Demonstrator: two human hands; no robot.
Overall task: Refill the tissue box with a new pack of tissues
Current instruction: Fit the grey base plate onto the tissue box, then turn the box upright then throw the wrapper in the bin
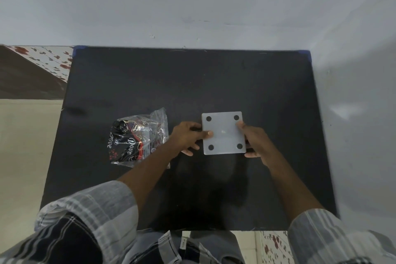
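Observation:
A square tissue box lies upside down near the middle of the black table. Its white base faces up, with four black round feet at the corners. My left hand grips its left edge, thumb resting on the white base. On the right edge sits my right hand, fingers curled around the side. To the left of my left hand lies the tissue pack, a clear wrapper with black, red and white print, with nothing touching it.
The table stands against a pale wall at the back and right. Tiled floor with a flower pattern shows at the left. My checked sleeves fill the bottom of the view.

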